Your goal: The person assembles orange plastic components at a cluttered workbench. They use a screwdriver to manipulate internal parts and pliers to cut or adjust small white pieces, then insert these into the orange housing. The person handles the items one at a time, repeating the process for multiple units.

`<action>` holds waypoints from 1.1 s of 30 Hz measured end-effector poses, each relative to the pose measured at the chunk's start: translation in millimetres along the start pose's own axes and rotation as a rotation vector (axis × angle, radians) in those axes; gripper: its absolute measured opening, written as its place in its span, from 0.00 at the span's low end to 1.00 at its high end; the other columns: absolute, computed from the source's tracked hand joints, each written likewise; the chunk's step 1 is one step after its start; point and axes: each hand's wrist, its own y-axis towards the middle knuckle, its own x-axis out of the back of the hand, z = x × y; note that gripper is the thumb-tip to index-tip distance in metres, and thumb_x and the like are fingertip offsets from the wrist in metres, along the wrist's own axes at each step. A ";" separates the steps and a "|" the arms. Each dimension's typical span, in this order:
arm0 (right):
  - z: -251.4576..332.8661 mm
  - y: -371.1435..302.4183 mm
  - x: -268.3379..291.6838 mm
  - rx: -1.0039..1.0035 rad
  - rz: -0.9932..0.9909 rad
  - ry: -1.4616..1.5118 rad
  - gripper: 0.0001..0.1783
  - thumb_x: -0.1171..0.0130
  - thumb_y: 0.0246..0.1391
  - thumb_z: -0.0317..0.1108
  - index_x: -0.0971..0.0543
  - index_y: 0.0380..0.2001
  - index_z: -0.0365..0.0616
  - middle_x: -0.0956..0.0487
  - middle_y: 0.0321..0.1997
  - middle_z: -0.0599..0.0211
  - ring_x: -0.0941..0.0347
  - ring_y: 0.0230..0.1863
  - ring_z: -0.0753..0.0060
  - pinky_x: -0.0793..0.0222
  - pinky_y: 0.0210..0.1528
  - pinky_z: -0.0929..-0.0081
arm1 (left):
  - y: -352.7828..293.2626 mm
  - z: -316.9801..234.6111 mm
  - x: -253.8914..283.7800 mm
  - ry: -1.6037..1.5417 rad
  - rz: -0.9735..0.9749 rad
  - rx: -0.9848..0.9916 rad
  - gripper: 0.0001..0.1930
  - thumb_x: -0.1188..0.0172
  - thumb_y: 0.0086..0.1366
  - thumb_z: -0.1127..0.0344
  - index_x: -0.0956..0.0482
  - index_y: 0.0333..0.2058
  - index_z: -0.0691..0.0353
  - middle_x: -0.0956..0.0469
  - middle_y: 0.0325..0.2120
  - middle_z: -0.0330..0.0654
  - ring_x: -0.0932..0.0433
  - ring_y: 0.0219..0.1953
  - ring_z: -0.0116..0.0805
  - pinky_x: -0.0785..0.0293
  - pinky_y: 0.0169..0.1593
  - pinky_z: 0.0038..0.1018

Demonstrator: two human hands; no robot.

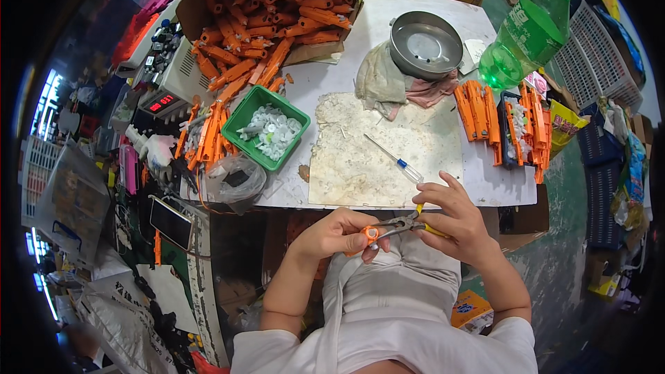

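My left hand (340,234) is closed round an orange plastic part (371,233) with a white piece at its end, held just off the table's near edge. In my right hand (455,217) is a pair of pliers (404,222) with yellow handles, its jaws reaching to the orange part. Whether the jaws grip the white piece cannot be made out. Beyond my hands, a screwdriver (395,159) with a clear and blue handle lies on a worn, stained board (339,173). Left of the board, a green tray (296,150) holds small white plastic pieces (271,129).
A cardboard box (193,5) spills many orange parts (277,14) at the far left. Toward the back right are a metal bowl (425,45) on rags (379,79) and a green bottle (528,34). More orange parts (474,111) lie at the right, beside a dark container (512,128).
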 end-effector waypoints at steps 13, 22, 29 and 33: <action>9.0 -17.9 -21.7 -0.048 -0.101 -0.116 0.14 0.32 0.35 0.29 0.29 0.21 0.39 0.27 0.36 0.59 0.29 0.30 0.62 0.34 0.29 0.69 | 2.7 -5.9 -26.5 0.959 -0.555 -0.309 0.18 0.38 0.59 0.58 0.23 0.38 0.71 0.24 0.22 0.41 0.29 0.23 0.27 0.33 0.29 0.22; 20.4 -25.7 -33.0 -0.128 -0.177 -0.080 0.13 0.33 0.35 0.26 0.29 0.22 0.38 0.26 0.36 0.56 0.30 0.29 0.59 0.33 0.28 0.69 | -1.6 -6.7 -19.6 0.866 -0.506 -0.231 0.13 0.37 0.56 0.64 0.21 0.36 0.68 0.22 0.26 0.40 0.27 0.29 0.29 0.32 0.38 0.23; -0.6 -46.0 9.1 -0.488 -0.529 -0.081 0.06 0.43 0.48 0.21 0.29 0.24 0.30 0.27 0.37 0.51 0.30 0.31 0.59 0.34 0.33 0.72 | -30.0 0.9 -1.7 0.669 -0.531 -0.197 0.14 0.38 0.58 0.55 0.20 0.32 0.61 0.23 0.28 0.37 0.30 0.34 0.31 0.39 0.48 0.29; -12.6 -47.0 -4.9 -0.379 -0.390 -0.197 0.08 0.41 0.49 0.23 0.29 0.25 0.30 0.28 0.36 0.54 0.31 0.29 0.61 0.35 0.31 0.73 | -17.8 -1.2 -13.2 0.739 -0.441 -0.431 0.18 0.41 0.59 0.48 0.21 0.29 0.59 0.25 0.24 0.35 0.30 0.35 0.32 0.42 0.50 0.30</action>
